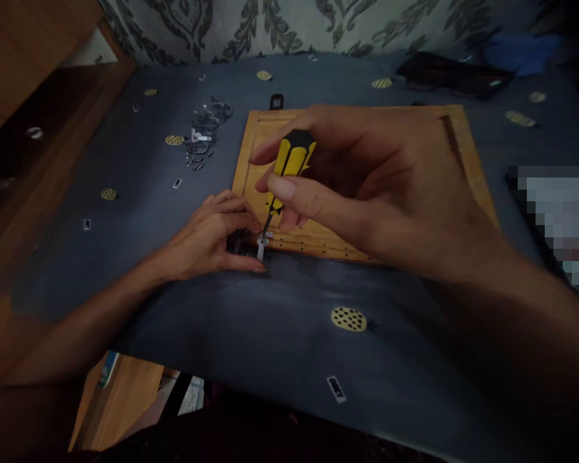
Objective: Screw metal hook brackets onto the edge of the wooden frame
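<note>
My right hand [381,186] grips a yellow and black screwdriver [292,157] between thumb and fingers. The shaft slants down, its tip at a small metal fitting [262,247] on the near left corner of a wooden board [323,246]. Thumb and fingers of my left hand [222,235] close around that fitting and steady it against the board's edge. Whether a screw sits under the tip is too small to tell. Small dark holes run along the board's near edge. My right hand hides much of the board's middle.
A heap of metal fittings [207,125] lies left of the board, with several loose screws [197,161] beside it. A dark loop [276,101] shows at the board's far edge. Sunglasses [456,77] and blue cloth [523,53] lie back right; a blurred-out object [564,218] is at right.
</note>
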`<state>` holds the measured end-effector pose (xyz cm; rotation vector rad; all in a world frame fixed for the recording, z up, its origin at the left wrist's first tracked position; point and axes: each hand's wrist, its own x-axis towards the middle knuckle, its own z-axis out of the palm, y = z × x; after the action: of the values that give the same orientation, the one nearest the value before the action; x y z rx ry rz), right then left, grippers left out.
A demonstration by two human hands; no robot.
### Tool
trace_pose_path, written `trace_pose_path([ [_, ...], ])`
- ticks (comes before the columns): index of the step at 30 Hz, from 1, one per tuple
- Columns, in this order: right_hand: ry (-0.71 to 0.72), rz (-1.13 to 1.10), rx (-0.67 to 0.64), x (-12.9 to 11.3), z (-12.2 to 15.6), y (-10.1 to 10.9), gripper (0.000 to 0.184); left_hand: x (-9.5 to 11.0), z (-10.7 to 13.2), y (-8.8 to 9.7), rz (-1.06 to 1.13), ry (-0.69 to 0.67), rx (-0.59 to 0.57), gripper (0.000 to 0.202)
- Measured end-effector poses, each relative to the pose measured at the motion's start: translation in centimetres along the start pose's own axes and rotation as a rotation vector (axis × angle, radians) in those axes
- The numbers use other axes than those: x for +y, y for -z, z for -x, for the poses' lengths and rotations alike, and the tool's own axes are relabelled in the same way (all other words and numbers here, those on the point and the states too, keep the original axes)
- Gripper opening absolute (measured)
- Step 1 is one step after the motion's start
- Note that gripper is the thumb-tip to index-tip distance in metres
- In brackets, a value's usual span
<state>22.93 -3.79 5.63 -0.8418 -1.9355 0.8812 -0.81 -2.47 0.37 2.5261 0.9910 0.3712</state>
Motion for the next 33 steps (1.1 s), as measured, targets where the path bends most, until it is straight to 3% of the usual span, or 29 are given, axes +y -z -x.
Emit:
trace_pose_path([
  [2, -0.004, 0.019, 0.005, 0.1, -0.1, 0.1, 0.014, 0.0, 0.0, 0.0, -0.001, 0.004, -0.002, 0.05],
  [6, 0.139, -0.014, 0.019, 1.2, -0.5, -0.1, 0.024, 0.1, 0.0, 0.1, -0.004, -0.002, -0.003, 0.047],
  [11, 0.206, 0.199, 0.192, 1.4, -0.3, -0.7, 0.031, 0.2, 0.0, 0.1, 0.003, -0.021, 0.01, 0.044],
  [16, 0.31, 0.269, 0.316, 1.4, 0.2, -1.6, 0.034, 0.0, 0.0, 0.0, 0.006, -0.018, 0.0, 0.047],
  [27, 0.28, 0.135, 0.384, 1.8, 0.4, -2.7, 0.039, 0.0, 0.0, -0.1, 0.045, -0.099, 0.06, 0.049],
  [33, 0.304, 0.121, 0.446, 1.0, 0.7, -2.9, 0.034, 0.0, 0.0, 0.0, 0.041, -0.047, 0.027, 0.046],
])
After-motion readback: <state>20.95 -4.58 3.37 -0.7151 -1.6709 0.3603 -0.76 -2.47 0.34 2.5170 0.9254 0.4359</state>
